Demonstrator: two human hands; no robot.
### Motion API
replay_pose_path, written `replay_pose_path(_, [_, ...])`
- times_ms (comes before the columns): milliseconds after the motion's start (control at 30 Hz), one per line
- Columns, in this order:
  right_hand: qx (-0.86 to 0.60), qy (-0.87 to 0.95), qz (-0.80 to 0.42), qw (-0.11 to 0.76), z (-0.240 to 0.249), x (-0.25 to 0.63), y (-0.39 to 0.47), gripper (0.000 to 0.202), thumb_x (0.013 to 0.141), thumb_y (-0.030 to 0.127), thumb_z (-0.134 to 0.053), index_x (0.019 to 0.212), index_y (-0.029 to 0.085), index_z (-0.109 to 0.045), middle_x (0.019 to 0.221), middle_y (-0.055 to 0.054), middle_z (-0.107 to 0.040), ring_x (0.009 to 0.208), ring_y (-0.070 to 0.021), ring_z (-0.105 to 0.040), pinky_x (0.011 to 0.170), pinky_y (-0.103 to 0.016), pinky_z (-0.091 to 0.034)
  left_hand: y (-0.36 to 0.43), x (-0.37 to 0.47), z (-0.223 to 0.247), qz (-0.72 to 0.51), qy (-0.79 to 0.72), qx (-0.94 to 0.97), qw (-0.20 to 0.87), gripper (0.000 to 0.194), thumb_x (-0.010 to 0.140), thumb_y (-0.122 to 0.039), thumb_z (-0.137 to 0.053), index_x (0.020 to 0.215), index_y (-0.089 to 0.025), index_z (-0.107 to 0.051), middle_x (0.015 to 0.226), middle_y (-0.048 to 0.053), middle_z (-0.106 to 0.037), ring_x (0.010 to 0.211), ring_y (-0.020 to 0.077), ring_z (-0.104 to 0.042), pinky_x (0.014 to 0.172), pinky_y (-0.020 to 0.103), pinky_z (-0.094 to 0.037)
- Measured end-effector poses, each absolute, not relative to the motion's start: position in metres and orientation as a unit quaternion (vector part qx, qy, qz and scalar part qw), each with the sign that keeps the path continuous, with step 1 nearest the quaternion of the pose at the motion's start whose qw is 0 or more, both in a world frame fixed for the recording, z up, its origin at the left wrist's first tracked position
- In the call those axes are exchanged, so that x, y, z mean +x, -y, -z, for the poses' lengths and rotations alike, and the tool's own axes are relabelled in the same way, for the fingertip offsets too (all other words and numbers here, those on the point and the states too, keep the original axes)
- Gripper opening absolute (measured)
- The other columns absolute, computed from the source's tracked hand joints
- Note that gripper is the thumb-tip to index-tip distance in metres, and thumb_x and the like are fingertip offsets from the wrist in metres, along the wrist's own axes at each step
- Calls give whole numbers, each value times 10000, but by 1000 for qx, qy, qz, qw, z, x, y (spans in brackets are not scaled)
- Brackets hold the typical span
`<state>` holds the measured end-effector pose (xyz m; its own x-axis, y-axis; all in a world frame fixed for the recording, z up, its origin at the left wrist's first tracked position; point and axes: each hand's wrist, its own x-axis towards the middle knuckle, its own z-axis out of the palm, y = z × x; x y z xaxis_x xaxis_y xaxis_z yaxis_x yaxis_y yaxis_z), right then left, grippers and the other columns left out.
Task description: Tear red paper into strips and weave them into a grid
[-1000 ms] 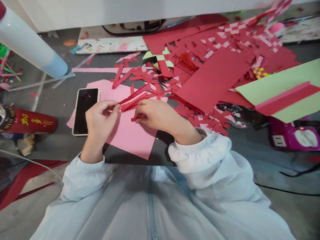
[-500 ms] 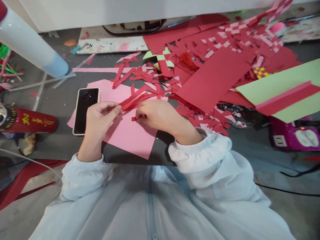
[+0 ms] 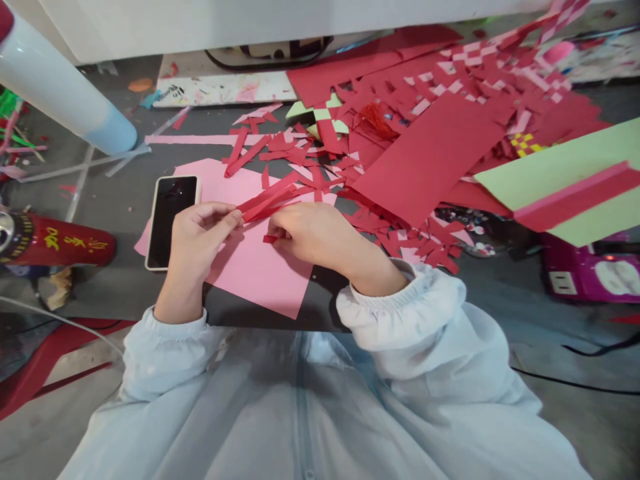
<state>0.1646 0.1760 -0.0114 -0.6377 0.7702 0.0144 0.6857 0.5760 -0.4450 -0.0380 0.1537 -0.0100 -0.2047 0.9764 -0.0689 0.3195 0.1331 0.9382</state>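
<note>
Between the thumb and fingers of my left hand (image 3: pixel 203 233) are the near ends of red paper strips (image 3: pixel 263 202), which stretch up and to the right. My right hand (image 3: pixel 317 233) is closed in a pinch beside them, its fingers curled under. A small piece of red paper (image 3: pixel 271 239) sticks out from its fingertips on the left. Both hands are over a sheet of pink paper (image 3: pixel 260 280) lying on the dark table. A phone (image 3: pixel 173 217) with a dark screen and pale case rests on the sheet's left side, next to my left wrist.
Cut red and pink scraps (image 3: pixel 295 148) and a red card (image 3: pixel 433 160) are heaped beyond my hands. At the left are a red can (image 3: pixel 65 239) and a white-and-blue bottle (image 3: pixel 65 87). Green paper (image 3: pixel 575 187) and a purple box (image 3: pixel 590 270) stand at the right.
My right hand has turned slightly, and the small red piece in its fingertips has tilted. The left hand has stayed almost still, still pinching the strips.
</note>
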Motion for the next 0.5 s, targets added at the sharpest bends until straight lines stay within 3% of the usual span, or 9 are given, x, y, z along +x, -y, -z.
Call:
replay_pose_path(333, [-400, 867, -278, 108, 10, 165, -177, 158, 856, 171, -594, 896, 189, -746, 904, -47, -769, 822, -177, -656, 642, -288, -358, -153, -37, 10, -432, -648, 519, 352, 60, 744, -274, -732, 761, -217, -739, 670, 16, -730, 560, 123, -654, 398, 185, -421])
replay_pose_path(500, [-392, 824, -357, 200, 10, 171, -184, 137, 825, 160, -626, 912, 157, -732, 859, -39, -749, 746, -136, -631, 676, -271, -418, -152, -36, 11, -451, -637, 537, 320, 72, 746, -290, -733, 775, -225, -738, 668, 4, -719, 571, 129, -655, 417, 204, -448])
